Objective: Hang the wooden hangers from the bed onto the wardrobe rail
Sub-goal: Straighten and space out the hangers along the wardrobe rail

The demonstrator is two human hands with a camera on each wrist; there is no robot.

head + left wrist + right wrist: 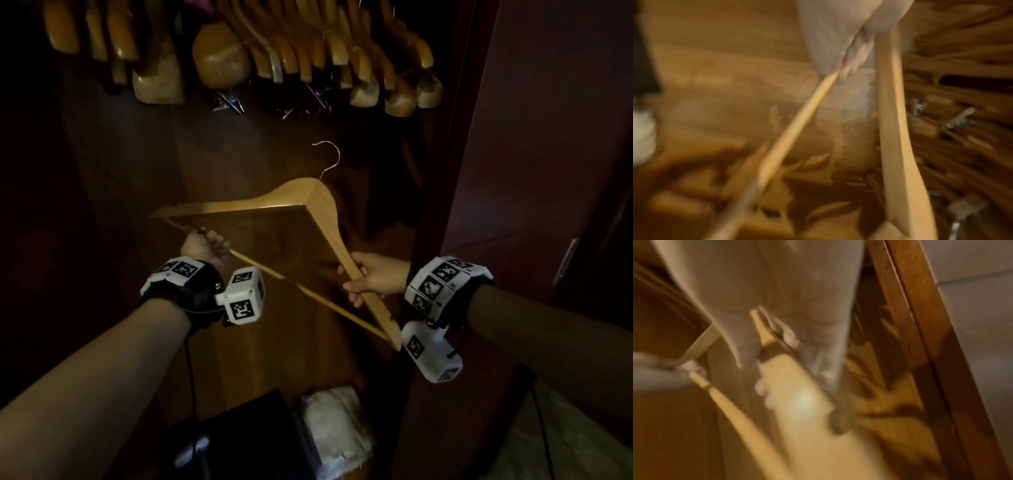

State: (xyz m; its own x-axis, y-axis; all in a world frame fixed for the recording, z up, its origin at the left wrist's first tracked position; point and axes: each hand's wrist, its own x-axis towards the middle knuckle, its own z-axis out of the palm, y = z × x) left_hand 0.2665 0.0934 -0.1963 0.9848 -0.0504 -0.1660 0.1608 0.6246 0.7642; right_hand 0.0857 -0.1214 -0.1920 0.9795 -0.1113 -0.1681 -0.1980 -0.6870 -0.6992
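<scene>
I hold one light wooden hanger (301,198) flat in front of the open wardrobe, its metal hook (329,154) pointing up toward the hung ones. My left hand (205,245) grips the thin bottom bar (797,123) near its left end. My right hand (371,277) is curled round the hanger's right arm (797,402) near its lower tip. Both wrist views are blurred. Several wooden hangers (308,44) hang in a row at the top of the wardrobe; the rail itself is out of view.
The wardrobe's dark wooden back panel (239,154) lies behind the hanger. An open door (534,137) stands at the right. On the wardrobe floor lie a black box (246,438) and a white wrapped bundle (335,428). Metal clips (229,101) dangle under the hung hangers.
</scene>
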